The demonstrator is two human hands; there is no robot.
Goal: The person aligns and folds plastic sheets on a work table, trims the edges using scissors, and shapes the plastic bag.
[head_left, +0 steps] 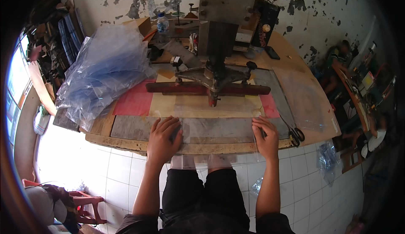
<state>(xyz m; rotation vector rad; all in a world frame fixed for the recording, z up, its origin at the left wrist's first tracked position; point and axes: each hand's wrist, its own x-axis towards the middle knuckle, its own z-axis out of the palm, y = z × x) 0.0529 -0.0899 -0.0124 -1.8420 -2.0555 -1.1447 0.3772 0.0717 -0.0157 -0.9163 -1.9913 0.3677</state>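
Observation:
A clear plastic sheet (219, 133) lies over the grey metal bed, its near part hanging past the table's front edge. My left hand (163, 136) is at the sheet's left side, fingers bent and thumb tucked in at its edge. At the right side my right hand (266, 137) pinches the edge between thumb and fingers. Beyond both hands, the long red bar (190, 89) of a press (216, 71) spans a yellow sheet (164, 105) with pink ends. The clear sheet's far edge is hard to make out under the bar.
A tall pile of clear plastic sheets (105, 69) covers the table's left side. Black-handled scissors (297, 136) lie right of my right hand. A phone (272, 52) and a water bottle (162, 23) stand farther back. A red stool (88, 202) is at lower left; people sit at right.

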